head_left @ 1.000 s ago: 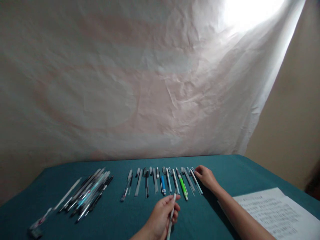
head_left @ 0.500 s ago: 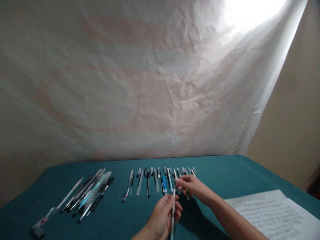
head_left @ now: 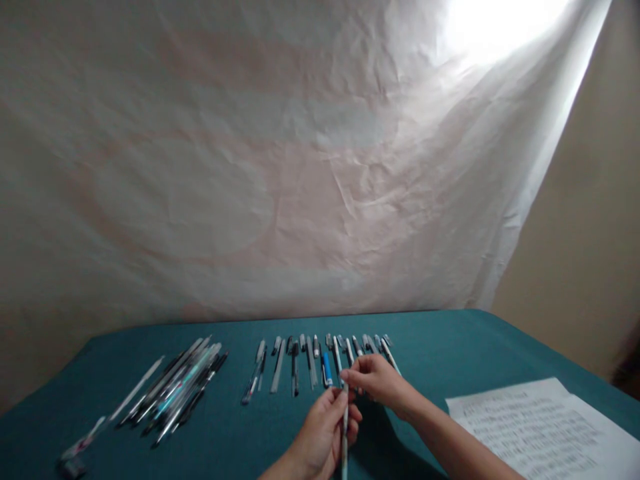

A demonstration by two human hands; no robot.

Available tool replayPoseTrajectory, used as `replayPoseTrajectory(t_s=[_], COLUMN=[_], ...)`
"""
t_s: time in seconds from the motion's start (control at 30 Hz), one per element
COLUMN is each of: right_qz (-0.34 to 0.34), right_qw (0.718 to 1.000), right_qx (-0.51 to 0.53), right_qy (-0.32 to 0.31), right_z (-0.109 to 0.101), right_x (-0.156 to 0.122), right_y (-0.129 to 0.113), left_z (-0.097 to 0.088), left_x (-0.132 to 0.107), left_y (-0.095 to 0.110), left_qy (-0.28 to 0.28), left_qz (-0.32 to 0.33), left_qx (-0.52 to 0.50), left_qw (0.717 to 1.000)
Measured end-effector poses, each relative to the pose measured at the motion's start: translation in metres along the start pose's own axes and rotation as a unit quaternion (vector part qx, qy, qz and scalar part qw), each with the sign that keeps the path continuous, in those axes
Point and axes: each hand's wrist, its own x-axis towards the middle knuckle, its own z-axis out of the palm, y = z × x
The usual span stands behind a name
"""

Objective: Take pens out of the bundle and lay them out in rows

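Upright in my left hand (head_left: 327, 427) is a slim, pale pen barrel (head_left: 345, 437), pinched between thumb and fingers. My right hand (head_left: 373, 379) is closed at the barrel's upper end, thumb and forefinger pressed together; whatever small piece sits between them is too small to make out. Beyond both hands runs a row of pens and pen parts, among them a blue marker-like pen (head_left: 327, 369) and a white pen (head_left: 337, 353). My right hand hides the near ends of some of them.
On the left lies a heap of pens (head_left: 183, 387), with a long pale stick (head_left: 137, 390) beside it and a blurred dark-ended item (head_left: 75, 460) closer in. Handwritten sheets (head_left: 530, 427) rest at the right. A pale cloth (head_left: 280, 200) hangs behind the green-covered table (head_left: 425, 347).
My right hand has moved slightly left and down, bringing its fingertips onto the barrel's top end. A green-tipped item near its lower fingers no longer shows. My left hand keeps its grip.
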Motion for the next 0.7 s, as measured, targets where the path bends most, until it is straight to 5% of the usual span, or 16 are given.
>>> replayPoseTrajectory(t_s=[0.3,0.57,0.7], right_qz=[0.016,0.041,0.043], right_qw=[0.997,0.963,0.967], right_qx=[0.08,0.225,0.228], right_qy=[-0.006,-0.14,-0.102], right_z=[-0.001,-0.006,-0.002], right_x=[-0.002,-0.009,-0.007], right_y=[0.0,-0.011,-0.007], left_z=[0.0,0.0,0.001], left_x=[-0.002,-0.002,-0.002], left_y=[0.0,0.003,0.005], left_qy=[-0.01,-0.004,-0.001], left_qz=[-0.006,-0.023,-0.026], left_qx=[0.007,-0.052,-0.07], left_qw=[1.0,0.998,0.997])
